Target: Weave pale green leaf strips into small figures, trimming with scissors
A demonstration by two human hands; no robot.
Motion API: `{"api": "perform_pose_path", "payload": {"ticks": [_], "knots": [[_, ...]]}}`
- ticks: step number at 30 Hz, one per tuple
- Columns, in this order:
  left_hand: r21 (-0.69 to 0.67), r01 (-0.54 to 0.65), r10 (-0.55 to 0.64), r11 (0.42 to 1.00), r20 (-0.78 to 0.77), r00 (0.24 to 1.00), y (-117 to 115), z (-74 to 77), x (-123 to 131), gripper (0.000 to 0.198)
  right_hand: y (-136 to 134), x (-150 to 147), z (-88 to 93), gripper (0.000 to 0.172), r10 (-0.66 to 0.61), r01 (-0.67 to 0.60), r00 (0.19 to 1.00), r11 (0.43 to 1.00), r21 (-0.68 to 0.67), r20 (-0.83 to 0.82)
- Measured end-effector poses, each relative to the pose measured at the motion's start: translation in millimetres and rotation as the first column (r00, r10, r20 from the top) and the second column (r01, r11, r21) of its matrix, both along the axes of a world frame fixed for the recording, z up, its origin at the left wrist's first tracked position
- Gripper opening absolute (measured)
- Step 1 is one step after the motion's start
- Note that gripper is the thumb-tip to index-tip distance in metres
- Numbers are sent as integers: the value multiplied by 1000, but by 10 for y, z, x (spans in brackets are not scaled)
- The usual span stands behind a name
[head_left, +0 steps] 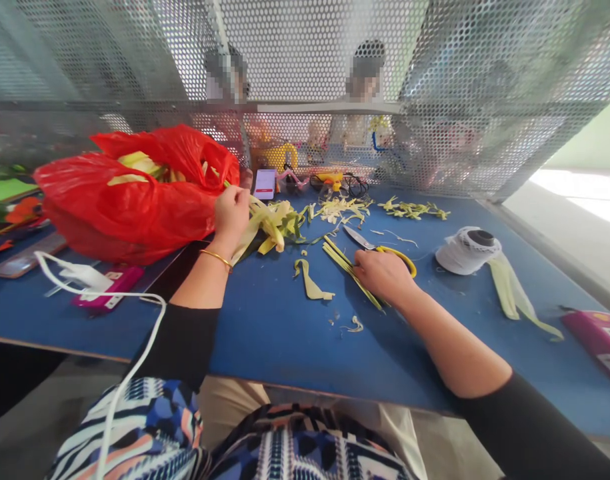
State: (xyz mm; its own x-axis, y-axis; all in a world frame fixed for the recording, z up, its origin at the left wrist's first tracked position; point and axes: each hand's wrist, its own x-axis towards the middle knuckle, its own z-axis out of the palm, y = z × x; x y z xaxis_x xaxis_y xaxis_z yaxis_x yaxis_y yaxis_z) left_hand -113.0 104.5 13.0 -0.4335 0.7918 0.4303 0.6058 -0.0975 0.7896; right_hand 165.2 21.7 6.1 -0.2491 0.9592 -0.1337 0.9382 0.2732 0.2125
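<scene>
- Head view: right hand (382,275) curls down over thin green stalks (339,256), their ends poking out on both sides; whether it grips them, can't tell.
- Scissors (369,245) lie just beyond those knuckles, yellow handle alongside.
- Left hand (232,212), fingers bunched, between red plastic bag (129,217) and pale leaf strips (275,230); what it pinches is unclear.

Lighting bright, strongest from right; pale surface (579,190) there overexposed. Soft shadow on bench (265,327) below right hand (379,273). Specular glare on red bag (119,220). Edges stretched, wide-angle. Perforated screen (295,53) hazy; heads (369,53) behind pixelated.
</scene>
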Motion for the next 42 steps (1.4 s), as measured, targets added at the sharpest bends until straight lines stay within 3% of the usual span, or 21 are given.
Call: {"api": "perform_pose_path", "payload": {"ticks": [2, 5, 8, 11, 14, 16, 17, 19, 21, 22, 25, 29, 36, 42], "knots": [[17, 77, -78, 997, 344, 936, -6, 34, -10, 16, -3, -5, 1, 31, 2, -2, 1000, 1000, 2, 3], [118, 200, -227, 973, 673, 704, -34, 65, 0, 15, -7, -15, 0, 31, 0, 0, 1000, 1000, 3, 8], [229, 294, -357, 928, 776, 521, -69, 92, 0, 18, -10, -14, -9, 30, 2, -2, 1000, 1000, 11, -1], [258, 379, -421, 888, 787, 451, -104, 121, 19, 16, -8, 12, -25, 28, 9, -7, 999, 999, 39, -50], [235, 479, -475, 846, 740, 476, -158, 126, 144, 17, 4, 44, -55, 27, 29, 7, 966, 990, 140, -256], [192, 567, -527, 801, 676, 515, -223, 103, 306, 20, 15, 46, -92, 26, 55, 73, 847, 973, 217, -529], [156, 624, -556, 765, 649, 519, -266, 84, 403, 21, 20, 36, -118, 26, 75, 110, 729, 968, 225, -680], [105, 722, -614, 684, 617, 491, -367, 39, 602, 23, 26, -1, -172, 29, 106, 117, 407, 979, 167, -907], [63, 793, -664, 606, 590, 460, -467, -2, 766, 23, 23, -44, -212, 37, 62, 12, 126, 998, 64, -990], [45, 809, -680, 585, 571, 460, -506, -16, 822, 22, 19, -60, -217, 38, 13, -49, 50, 999, 10, -999], [-20, 790, -687, 613, 481, 545, -550, -22, 868, 20, 6, -57, -162, 34, -108, -105, -12, 989, -106, -994], [-64, 724, -653, 687, 382, 654, -479, 11, 770, 17, 27, 48, -28, 37, -153, -20, -98, 988, -152, -983], [-208, 702, -587, 681, 419, 693, -465, 32, 727, 4, 120, 198, 5, 33, -195, 131, -224, 965, -228, -955], [-259, 647, -509, 717, 439, 740, -396, -21, 663, 6, 186, 328, 35, 26, -196, 206, -248, 946, -249, -949]]}}
